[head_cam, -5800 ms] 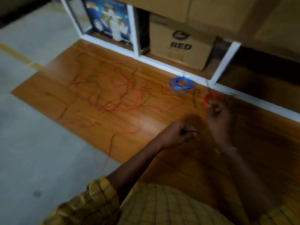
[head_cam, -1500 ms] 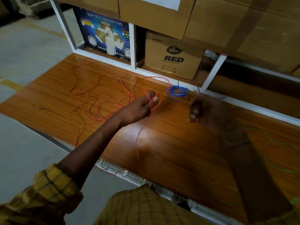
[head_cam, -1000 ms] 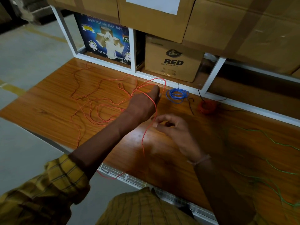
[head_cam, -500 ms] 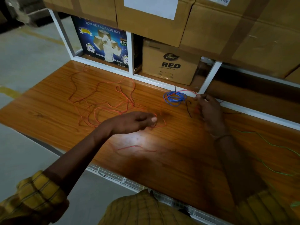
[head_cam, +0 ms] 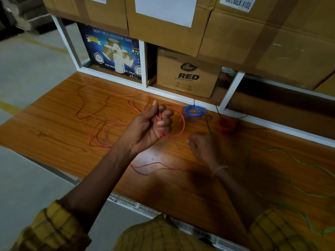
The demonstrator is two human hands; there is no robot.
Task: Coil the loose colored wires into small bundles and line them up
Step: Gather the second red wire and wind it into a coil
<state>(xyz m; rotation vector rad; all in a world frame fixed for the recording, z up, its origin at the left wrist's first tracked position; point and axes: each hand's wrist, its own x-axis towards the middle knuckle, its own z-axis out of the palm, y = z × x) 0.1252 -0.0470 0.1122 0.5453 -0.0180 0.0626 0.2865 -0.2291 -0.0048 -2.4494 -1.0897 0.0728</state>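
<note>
My left hand (head_cam: 151,128) was raised above the wooden tabletop (head_cam: 54,131), palm turned toward me, its fingers curled round a few turns of the red wire (head_cam: 183,124). One loop of that wire arced out to the right of my knuckles, and the rest trailed away to the left in a loose tangle across the wood. A separate stretch of the same red colour lay on the table below my wrist, in the bright patch of light (whether it joined the piece I held, I could not tell).

My right hand (head_cam: 204,147) hovered lower and to the right, blurred; its fingers looked bent, but I could not tell whether they pinched anything.

Along the back edge of the table, against the white shelf frame (head_cam: 233,87), the blue bundle (head_cam: 194,113) lay coiled, and just to its right sat the red bundle (head_cam: 226,125), with a short dark wire (head_cam: 209,124) curling between them. The two coils were near each other but not touching. A loose green wire (head_cam: 297,160) wandered over the right end of the table, well apart from both hands.

Behind the frame stood a cardboard box (head_cam: 187,77) printed RED and, to its left, a blue tape carton (head_cam: 112,53). My yellow checked sleeves (head_cam: 50,230) showed at the bottom.
</note>
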